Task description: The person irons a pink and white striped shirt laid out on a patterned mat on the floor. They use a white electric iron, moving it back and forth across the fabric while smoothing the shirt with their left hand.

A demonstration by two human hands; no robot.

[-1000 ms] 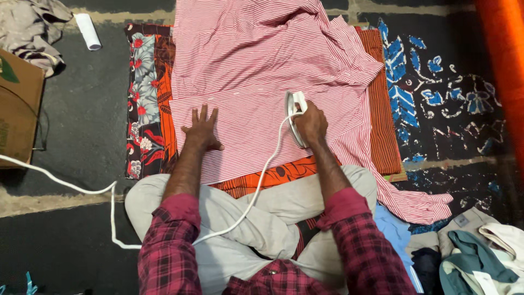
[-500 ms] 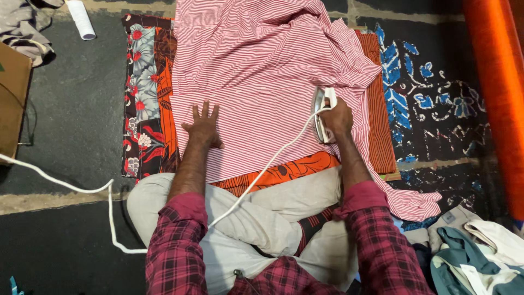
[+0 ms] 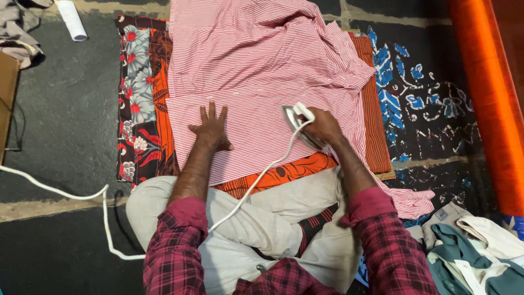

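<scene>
1. Gripping the handle of a white clothes iron [image 3: 299,121], the right hand [image 3: 324,127] has its fingers wrapped fully round it, knuckles up; the iron's sole rests on the cloth.
2. The left hand [image 3: 210,127] lies flat and spread wide, palm down, fingers pointing away from the body, holding nothing but pressing on the red-and-white striped shirt [image 3: 256,71].
3. The shirt is spread over a patterned orange and floral cloth [image 3: 143,98] on the floor; its near part under both hands lies smooth, while the far part is bunched in folds.
4. The iron sits on the shirt's near right part, well apart from the left hand.
5. A white cord [image 3: 76,194] runs from the iron over the person's crossed legs and off to the left across the dark floor [image 3: 65,109].
6. At the left edge, only the side of a cardboard box [image 3: 6,93] shows; its contents cannot be seen.
7. A heap of folded clothes [image 3: 480,251] lies at the lower right, beside an orange roll [image 3: 483,93].
</scene>
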